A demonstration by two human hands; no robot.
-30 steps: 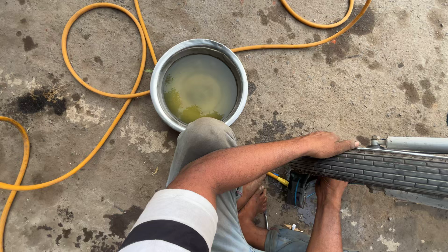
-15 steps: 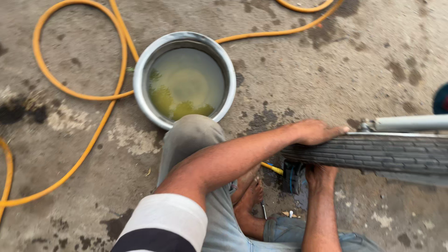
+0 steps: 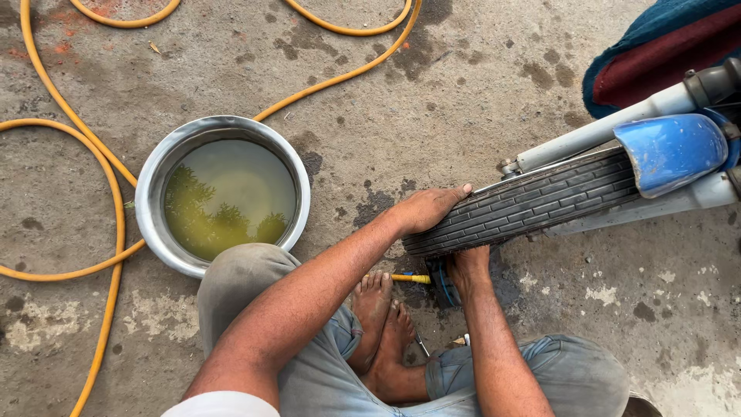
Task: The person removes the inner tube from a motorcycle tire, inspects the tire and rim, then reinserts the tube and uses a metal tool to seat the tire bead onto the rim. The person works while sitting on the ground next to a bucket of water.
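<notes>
Left hand (image 3: 429, 208) lies palm-down on top of tyre (image 3: 532, 205), fingers together, stretched along tread. Right hand (image 3: 465, 268) presses tyre from below; fingers curl out of sight under tread, spread cannot be told. Tyre sits at right-centre, on concrete floor (image 3: 463, 85), under blue mudguard (image 3: 670, 151) and between pale fork tubes (image 3: 594, 133). Steel basin (image 3: 151, 182) of greenish water stands left of knee, well apart from tyre. Orange hose (image 3: 85, 147) loops around basin. Bare feet (image 3: 382, 320) crossed below tyre.
</notes>
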